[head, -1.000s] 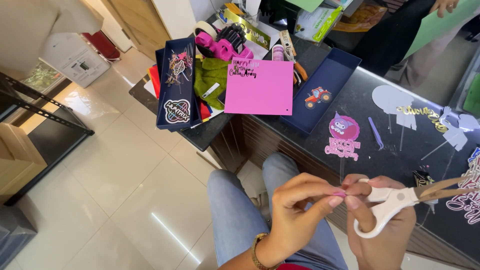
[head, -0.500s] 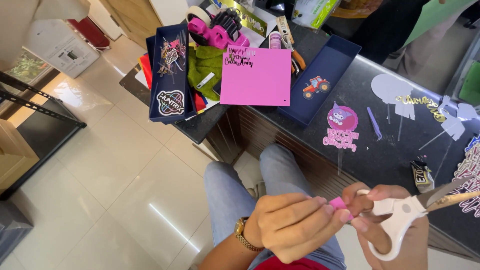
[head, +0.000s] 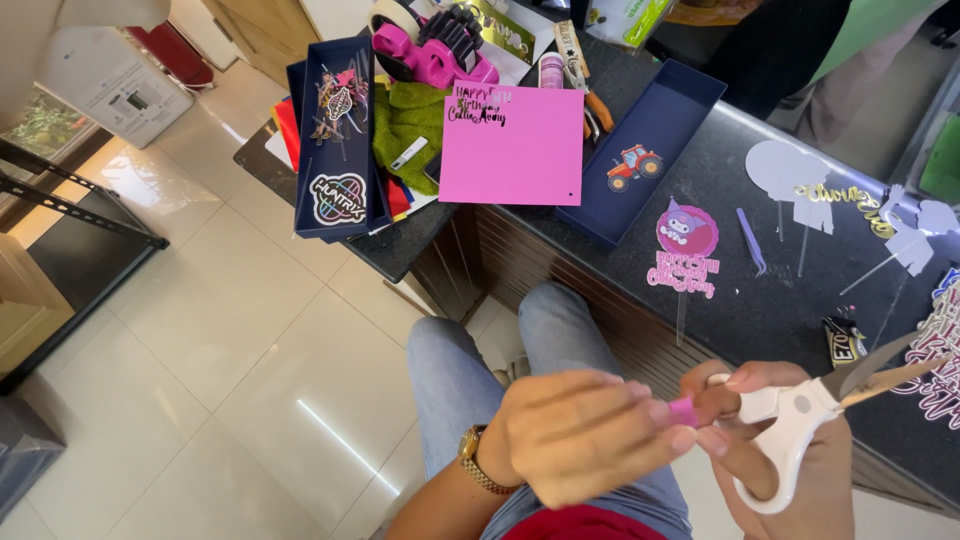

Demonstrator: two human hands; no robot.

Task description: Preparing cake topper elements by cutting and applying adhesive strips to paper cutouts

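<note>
My right hand (head: 775,455) grips white-handled scissors (head: 805,415), the blades slightly apart and pointing right over the dark counter (head: 760,310). My left hand (head: 580,440), with a gold watch at the wrist, pinches a small pink piece (head: 684,410) and holds it against the right hand's fingers. Both hands hover over my lap in blue jeans, just in front of the counter edge.
On the counter lie a pink card sheet (head: 515,145), a navy tray (head: 645,150) with a tractor cut-out, a navy box (head: 335,135) of stickers, a pink tape dispenser (head: 435,50), green cloth and several cake toppers (head: 685,250). White tiled floor (head: 230,340) lies at left.
The view has shifted closer to the counter. My left hand has closed in on the pink piece beside the scissors, and both hands sit lower and further right in view.
</note>
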